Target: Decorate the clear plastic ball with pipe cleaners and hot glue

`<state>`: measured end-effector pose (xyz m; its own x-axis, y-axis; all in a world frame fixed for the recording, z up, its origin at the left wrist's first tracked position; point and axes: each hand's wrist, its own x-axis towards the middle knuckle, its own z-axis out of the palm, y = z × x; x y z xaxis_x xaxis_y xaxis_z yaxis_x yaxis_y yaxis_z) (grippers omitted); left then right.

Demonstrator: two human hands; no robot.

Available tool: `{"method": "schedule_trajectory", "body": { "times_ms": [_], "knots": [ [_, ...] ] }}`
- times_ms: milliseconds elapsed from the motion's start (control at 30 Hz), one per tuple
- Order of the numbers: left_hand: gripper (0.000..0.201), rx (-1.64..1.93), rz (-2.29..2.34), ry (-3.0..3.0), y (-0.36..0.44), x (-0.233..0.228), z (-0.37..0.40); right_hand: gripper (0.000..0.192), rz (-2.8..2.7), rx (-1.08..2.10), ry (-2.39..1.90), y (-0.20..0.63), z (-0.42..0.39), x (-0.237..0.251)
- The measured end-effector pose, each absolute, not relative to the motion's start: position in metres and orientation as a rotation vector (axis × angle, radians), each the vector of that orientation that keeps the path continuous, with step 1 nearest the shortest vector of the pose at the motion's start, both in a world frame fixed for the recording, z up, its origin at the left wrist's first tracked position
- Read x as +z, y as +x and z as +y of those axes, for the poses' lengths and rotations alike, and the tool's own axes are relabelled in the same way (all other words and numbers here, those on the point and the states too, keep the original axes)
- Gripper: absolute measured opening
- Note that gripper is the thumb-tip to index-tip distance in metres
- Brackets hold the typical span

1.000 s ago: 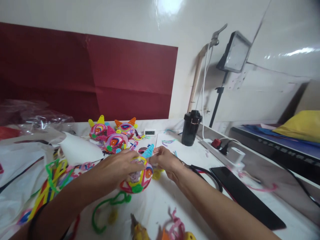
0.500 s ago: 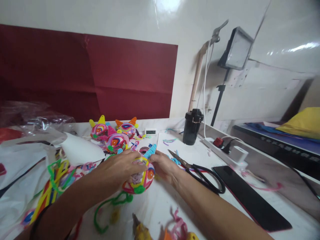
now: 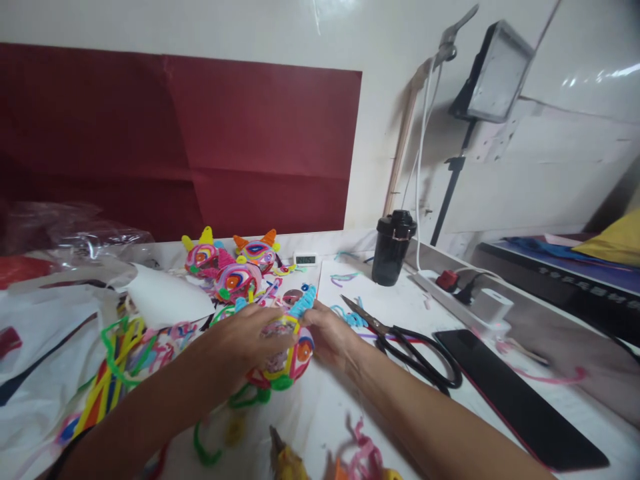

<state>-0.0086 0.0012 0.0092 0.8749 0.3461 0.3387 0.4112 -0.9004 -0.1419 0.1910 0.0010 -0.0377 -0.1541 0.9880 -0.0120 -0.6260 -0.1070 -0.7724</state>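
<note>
My left hand [image 3: 245, 337] cups a colourful pipe-cleaner ball [image 3: 287, 357] from the left and top, low over the white table [image 3: 320, 420]. My right hand [image 3: 330, 333] grips the same ball from the right, its fingers by a light-blue fuzzy horn [image 3: 303, 303] sticking up from the ball. Red, yellow, green and orange loops wrap the ball. A green pipe cleaner [image 3: 235, 410] trails on the table below it.
Three finished horned balls [image 3: 235, 263] sit behind. Black scissors [image 3: 415, 350] lie right of my right hand, then a dark phone [image 3: 520, 400]. A black cup [image 3: 393, 247], small digital clock [image 3: 305, 258], power strip [image 3: 465, 293], lamp stand [image 3: 453, 183] and loose pipe cleaners [image 3: 113, 363] surround.
My right hand has set the scissors down on the table and come back onto the ball. The view has tilted slightly; both hands stay on the ball.
</note>
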Motion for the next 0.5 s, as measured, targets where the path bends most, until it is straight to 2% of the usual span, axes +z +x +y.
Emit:
{"method": "schedule_trajectory", "body": {
  "times_ms": [300, 500],
  "knots": [
    [0.031, -0.745, -0.551, -2.847, -0.013, -0.013, 0.004, 0.048, -0.767, 1.591, -0.711, 0.191, -0.004, -0.033],
    [0.033, -0.722, -0.58, -2.8, -0.019, -0.025, 0.001, 0.053, -0.762, 1.593, -0.717, 0.191, -0.006, -0.033]
  ]
}}
